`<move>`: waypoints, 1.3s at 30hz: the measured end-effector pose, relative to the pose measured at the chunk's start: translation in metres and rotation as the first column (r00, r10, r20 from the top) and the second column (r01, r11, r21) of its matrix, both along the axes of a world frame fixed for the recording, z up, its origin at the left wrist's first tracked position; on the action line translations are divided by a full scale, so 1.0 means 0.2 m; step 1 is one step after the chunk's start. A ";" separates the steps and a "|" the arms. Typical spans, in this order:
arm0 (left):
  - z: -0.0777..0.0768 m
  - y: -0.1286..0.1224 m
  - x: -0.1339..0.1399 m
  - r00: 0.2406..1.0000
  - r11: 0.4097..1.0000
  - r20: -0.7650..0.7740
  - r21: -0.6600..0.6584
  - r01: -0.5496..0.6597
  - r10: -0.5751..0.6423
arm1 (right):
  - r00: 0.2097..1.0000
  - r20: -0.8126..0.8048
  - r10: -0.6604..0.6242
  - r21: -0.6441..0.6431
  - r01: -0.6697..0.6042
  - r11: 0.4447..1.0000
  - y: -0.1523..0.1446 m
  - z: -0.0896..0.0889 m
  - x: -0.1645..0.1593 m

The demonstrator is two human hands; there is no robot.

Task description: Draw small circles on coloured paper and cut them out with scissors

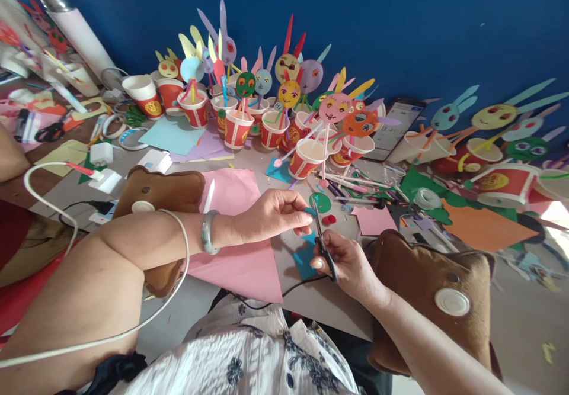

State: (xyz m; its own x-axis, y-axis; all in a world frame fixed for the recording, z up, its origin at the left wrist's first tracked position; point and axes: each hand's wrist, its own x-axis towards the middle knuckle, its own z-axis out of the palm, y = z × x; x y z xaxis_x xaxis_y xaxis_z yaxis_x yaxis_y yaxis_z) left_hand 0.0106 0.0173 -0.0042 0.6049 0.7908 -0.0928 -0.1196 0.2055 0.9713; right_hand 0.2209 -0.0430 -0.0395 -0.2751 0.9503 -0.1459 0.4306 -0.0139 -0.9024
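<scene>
My left hand [282, 212], with a bracelet on its wrist, pinches a small piece of blue paper [310, 211] between thumb and fingers. A pair of black-handled scissors [328, 257] sits in my right hand [351, 265], blades pointing away from me and close beside the blue piece. Whether the blades touch the paper I cannot tell. A green paper disc [320, 203] and a small red cap-like piece [329, 220] lie just beyond the blades. Blue paper [304, 259] rests on the table below my hands. Under my left forearm spreads a pink paper sheet [240, 265].
Paper cups [239, 129] with rabbit-faced paper figures line the blue wall. Brown plush pouches [427, 300] lie on both sides of me. A white cable [184, 247] crosses my left arm. A phone [395, 127] leans at the back. Someone's arm [11, 155] shows at far left.
</scene>
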 end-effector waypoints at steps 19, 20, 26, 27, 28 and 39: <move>0.00 -0.01 -0.01 0.999 1.000 0.047 0.030 -0.007 0.006 | 1.000 0.008 0.003 -0.023 -0.002 1.000 -0.01 0.00 0.01; 0.00 -0.01 -0.01 0.999 0.999 0.050 0.033 -0.009 0.007 | 1.000 0.007 0.003 -0.023 -0.003 1.000 -0.01 0.00 0.01; 0.01 0.00 -0.01 0.999 0.999 0.028 0.037 -0.019 0.018 | 1.000 -0.013 0.004 -0.036 -0.005 0.999 0.00 0.01 0.00; 0.01 0.00 -0.01 0.999 0.999 0.025 0.036 -0.022 0.021 | 1.000 -0.015 0.003 -0.036 -0.003 0.999 0.00 0.01 0.00; 0.01 0.00 -0.01 0.999 0.999 0.022 0.033 -0.024 0.023 | 1.000 -0.013 0.001 -0.038 -0.001 0.999 0.00 0.01 0.00; 0.05 0.00 -0.01 0.996 0.996 0.031 0.036 -0.081 0.080 | 1.000 -0.024 -0.017 -0.073 0.015 0.997 -0.01 0.01 0.00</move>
State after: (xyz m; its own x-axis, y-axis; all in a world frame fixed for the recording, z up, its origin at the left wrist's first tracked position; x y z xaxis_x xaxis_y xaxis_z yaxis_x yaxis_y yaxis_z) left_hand 0.0085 0.0163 0.0050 0.5409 0.8399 -0.0454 -0.1636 0.1580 0.9738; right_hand 0.2204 -0.0441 -0.0370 -0.2639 0.9417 -0.2086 0.4076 -0.0871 -0.9090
